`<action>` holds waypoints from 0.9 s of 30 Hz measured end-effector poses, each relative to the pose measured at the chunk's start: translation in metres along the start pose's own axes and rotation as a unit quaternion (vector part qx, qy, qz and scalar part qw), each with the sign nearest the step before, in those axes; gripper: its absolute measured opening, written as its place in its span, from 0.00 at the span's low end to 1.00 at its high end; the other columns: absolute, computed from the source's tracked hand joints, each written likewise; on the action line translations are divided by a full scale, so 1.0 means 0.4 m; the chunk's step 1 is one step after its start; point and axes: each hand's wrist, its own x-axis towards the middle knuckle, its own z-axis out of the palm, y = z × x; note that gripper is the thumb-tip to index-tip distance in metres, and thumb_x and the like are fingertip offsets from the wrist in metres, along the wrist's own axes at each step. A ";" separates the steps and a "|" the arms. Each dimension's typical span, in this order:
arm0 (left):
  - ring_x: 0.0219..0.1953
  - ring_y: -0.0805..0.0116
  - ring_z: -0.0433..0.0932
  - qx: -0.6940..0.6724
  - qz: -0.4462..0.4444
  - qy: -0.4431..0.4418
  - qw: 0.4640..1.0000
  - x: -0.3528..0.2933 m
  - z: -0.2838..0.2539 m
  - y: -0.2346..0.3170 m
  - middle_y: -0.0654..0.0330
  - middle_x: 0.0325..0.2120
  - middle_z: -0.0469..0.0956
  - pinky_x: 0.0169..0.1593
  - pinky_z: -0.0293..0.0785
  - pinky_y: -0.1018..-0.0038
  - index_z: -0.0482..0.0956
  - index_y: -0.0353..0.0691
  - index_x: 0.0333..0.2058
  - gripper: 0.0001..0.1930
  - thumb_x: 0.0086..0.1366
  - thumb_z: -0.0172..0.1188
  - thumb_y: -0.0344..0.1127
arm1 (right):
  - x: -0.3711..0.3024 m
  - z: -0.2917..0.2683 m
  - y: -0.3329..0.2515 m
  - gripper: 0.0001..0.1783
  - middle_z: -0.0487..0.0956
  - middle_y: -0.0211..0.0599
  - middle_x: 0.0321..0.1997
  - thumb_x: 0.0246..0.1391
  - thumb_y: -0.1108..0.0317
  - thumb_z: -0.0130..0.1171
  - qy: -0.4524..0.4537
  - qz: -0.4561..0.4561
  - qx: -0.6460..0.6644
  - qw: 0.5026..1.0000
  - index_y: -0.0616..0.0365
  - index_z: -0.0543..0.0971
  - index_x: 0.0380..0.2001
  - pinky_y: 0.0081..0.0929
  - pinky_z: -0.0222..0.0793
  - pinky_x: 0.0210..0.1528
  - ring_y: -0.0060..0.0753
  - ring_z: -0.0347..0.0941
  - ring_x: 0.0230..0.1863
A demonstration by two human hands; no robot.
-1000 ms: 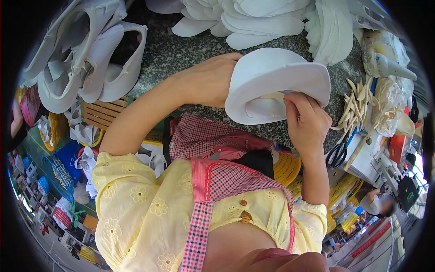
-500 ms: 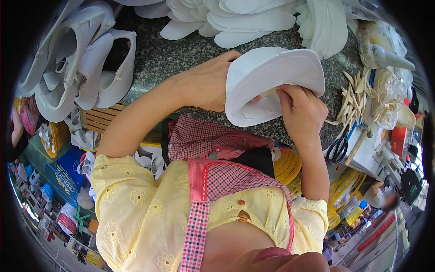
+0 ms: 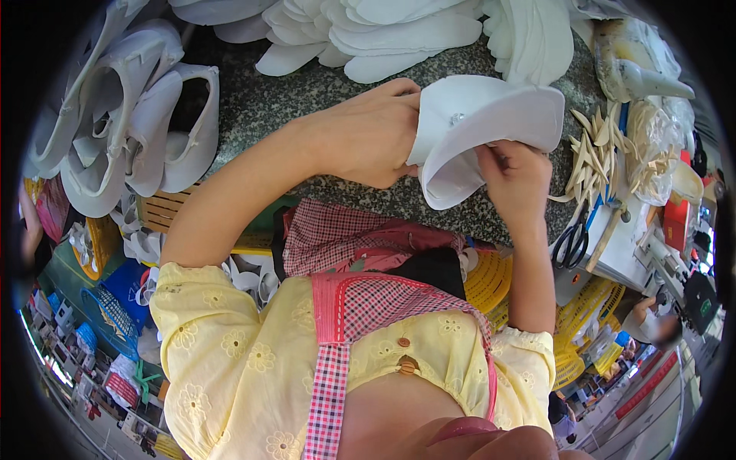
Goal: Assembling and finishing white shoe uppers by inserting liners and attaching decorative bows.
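A white shoe upper (image 3: 498, 119) is held over the speckled stone table, its opening turned toward me and to the right. A small shiny ornament shows on its outer side. My left hand (image 3: 372, 138) grips its left end, with some fingertips hidden behind or inside the white material. At the opening, my right hand (image 3: 519, 184) has its fingers bent and pinched against the inner side near the edge. Whether a small piece is between those fingers is hidden.
White shoe uppers (image 3: 153, 115) stand at the left. White insole-shaped pieces (image 3: 406, 38) are piled at the far side. On the right lie cream pointed strips (image 3: 594, 157), black-handled scissors (image 3: 571, 245), a wooden-handled tool (image 3: 606, 238) and a clear plastic bag (image 3: 652, 165). The stone table (image 3: 307, 84) has a curved near edge.
The shoe upper has shifted slightly right and turned, so its ornament now shows and less of its inside does. My left hand has followed it right; my right hand stays at the opening.
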 end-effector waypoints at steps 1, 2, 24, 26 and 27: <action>0.41 0.61 0.69 0.001 0.003 -0.001 1.000 0.007 0.000 -0.003 0.58 0.32 0.74 0.50 0.57 0.67 0.76 0.41 0.31 0.14 0.41 0.59 0.32 | -0.001 0.004 0.005 0.07 0.75 0.35 0.24 0.37 0.73 0.58 0.015 -0.037 -0.044 0.998 0.54 0.77 0.26 0.28 0.68 0.26 0.37 0.73 0.24; 0.40 0.61 0.69 0.011 -0.005 -0.022 1.000 0.012 0.000 -0.009 0.58 0.32 0.74 0.50 0.57 0.67 0.76 0.41 0.30 0.13 0.40 0.59 0.33 | -0.003 0.008 0.005 0.08 0.76 0.35 0.25 0.36 0.72 0.58 0.032 -0.072 -0.087 0.993 0.52 0.77 0.26 0.30 0.68 0.27 0.37 0.73 0.25; 0.46 0.63 0.63 0.000 -0.049 -0.025 0.998 0.070 -0.030 -0.006 0.59 0.29 0.74 0.51 0.55 0.66 0.76 0.38 0.26 0.17 0.35 0.59 0.41 | 0.009 0.048 0.048 0.11 0.76 0.31 0.24 0.38 0.73 0.58 0.121 -0.050 0.050 0.990 0.52 0.74 0.30 0.26 0.69 0.24 0.33 0.74 0.23; 0.46 0.63 0.63 -0.004 -0.058 -0.029 0.998 0.070 -0.031 -0.002 0.59 0.29 0.74 0.51 0.55 0.66 0.76 0.37 0.26 0.17 0.35 0.59 0.41 | 0.013 0.048 0.040 0.11 0.75 0.31 0.23 0.38 0.72 0.58 0.131 -0.061 0.033 0.989 0.51 0.74 0.30 0.27 0.68 0.23 0.32 0.74 0.23; 0.46 0.63 0.63 -0.009 -0.059 -0.019 0.998 0.069 -0.027 -0.001 0.59 0.29 0.74 0.52 0.55 0.65 0.75 0.37 0.26 0.17 0.35 0.59 0.41 | 0.013 0.050 0.040 0.11 0.75 0.30 0.23 0.37 0.72 0.58 0.125 -0.056 0.033 0.990 0.50 0.74 0.30 0.27 0.68 0.23 0.32 0.74 0.23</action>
